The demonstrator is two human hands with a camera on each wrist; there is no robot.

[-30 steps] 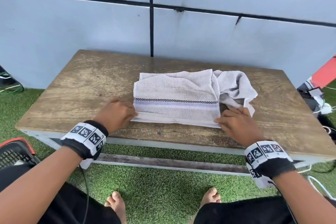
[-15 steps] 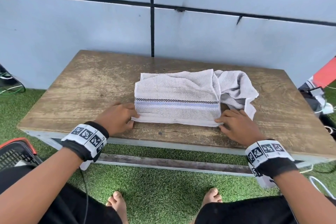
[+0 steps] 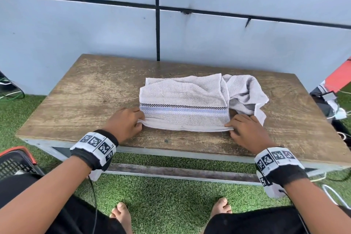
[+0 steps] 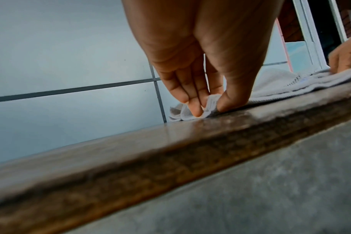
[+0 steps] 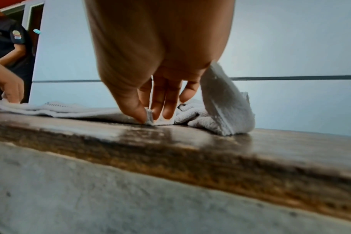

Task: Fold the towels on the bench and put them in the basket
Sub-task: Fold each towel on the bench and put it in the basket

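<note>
A grey towel (image 3: 182, 97) with a checkered and blue band lies partly folded in the middle of the wooden bench (image 3: 91, 97). A crumpled part of the towel bunches at its right end (image 3: 247, 91). My left hand (image 3: 125, 125) pinches the towel's near left corner (image 4: 209, 105) between thumb and fingers. My right hand (image 3: 245, 131) pinches the near right corner (image 5: 150, 118) the same way. Both corners sit just above the bench top. A black basket (image 3: 13, 163) with a red rim shows at the lower left, on the grass.
A pale panelled wall (image 3: 171, 30) stands right behind the bench. Cables and a white charger (image 3: 340, 114) lie on the grass to the right. My bare feet (image 3: 121, 214) are under the bench's front edge. Another person (image 5: 8, 44) stands beyond the bench's left end.
Both hands have closed their thumbs and fingers on the towel's near corners, and the near edge has drawn taut and lifted slightly. The towel has otherwise stayed in place.
</note>
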